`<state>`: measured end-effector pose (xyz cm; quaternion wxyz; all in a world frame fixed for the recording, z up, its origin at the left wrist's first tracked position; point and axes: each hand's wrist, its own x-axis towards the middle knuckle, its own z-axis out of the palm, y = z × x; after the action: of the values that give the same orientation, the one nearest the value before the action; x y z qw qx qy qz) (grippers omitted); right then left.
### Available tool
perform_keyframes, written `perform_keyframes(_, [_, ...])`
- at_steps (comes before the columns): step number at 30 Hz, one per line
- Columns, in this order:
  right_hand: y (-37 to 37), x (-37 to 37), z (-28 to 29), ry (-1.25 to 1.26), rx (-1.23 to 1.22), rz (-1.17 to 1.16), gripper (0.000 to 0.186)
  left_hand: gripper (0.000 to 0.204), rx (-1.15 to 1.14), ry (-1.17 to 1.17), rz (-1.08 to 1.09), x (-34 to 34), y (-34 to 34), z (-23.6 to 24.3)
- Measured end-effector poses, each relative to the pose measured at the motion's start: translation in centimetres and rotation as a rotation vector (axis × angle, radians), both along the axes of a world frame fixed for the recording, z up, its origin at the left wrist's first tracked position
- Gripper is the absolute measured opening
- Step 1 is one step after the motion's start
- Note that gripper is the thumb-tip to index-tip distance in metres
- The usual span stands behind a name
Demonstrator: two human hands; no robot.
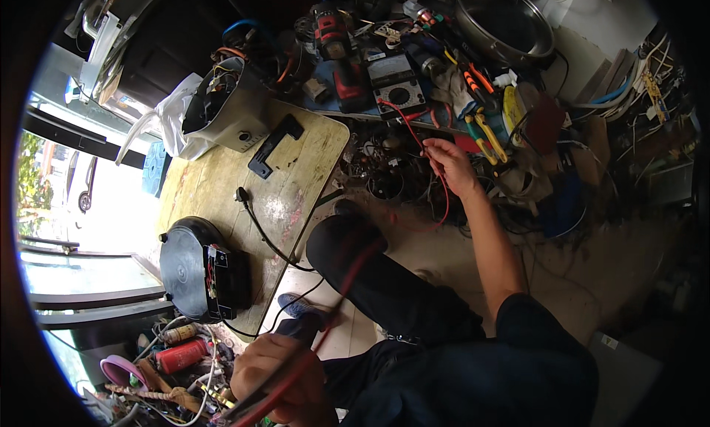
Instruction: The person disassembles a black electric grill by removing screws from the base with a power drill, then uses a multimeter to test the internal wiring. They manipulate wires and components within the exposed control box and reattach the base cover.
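Note:
My right hand point(447, 161) is closed in a pinch on a thin red test lead point(447, 205), which hangs in a loop below it. The lead runs up toward an analog multimeter point(399, 87) on the cluttered bench. Low in the view, my left hand point(274, 375) is closed around red and black leads, blurred close to the camera. On the wooden table point(303, 168) lies a round black appliance base point(185, 261) with wiring exposed at its side. Its black power cord ends in a plug point(241, 195). A black handle-shaped part point(275, 147) lies farther back.
A grey appliance housing point(235, 120) with wires inside stands at the table's back. A red and black drill point(331, 31), pliers point(484, 139) and a metal pan point(506, 24) crowd the bench. Mixed scrap with a red cylinder point(183, 356) lies lower left. My knees are beside the table.

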<state>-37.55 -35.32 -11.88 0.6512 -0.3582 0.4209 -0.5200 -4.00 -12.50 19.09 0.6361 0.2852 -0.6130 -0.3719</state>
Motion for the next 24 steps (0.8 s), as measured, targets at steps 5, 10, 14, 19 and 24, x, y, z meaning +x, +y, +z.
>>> perform_keyframes(5, [-1.6,1.1,-0.9,0.158,0.01,0.106,0.044,0.036,-0.079,0.076,-0.182,1.5,1.6,0.8])
perform_keyframes(10, [-2.0,3.3,-1.6,0.114,-0.059,0.114,0.038,0.036,-0.308,0.326,-0.266,-1.1,1.0,3.5])
perform_keyframes(14, [-0.5,4.5,-3.3,-0.007,0.046,0.03,0.025,0.034,-0.429,0.478,-0.381,-0.8,1.1,3.9])
perform_keyframes(19, [0.6,5.5,-10.8,0.14,0.243,-0.078,0.013,0.034,-0.348,0.4,-0.292,-0.6,1.0,3.6])
perform_keyframes(24, [2.3,8.5,-18.2,0.422,0.498,-0.017,0.017,0.034,-0.257,0.317,-0.199,-0.4,1.0,2.6])
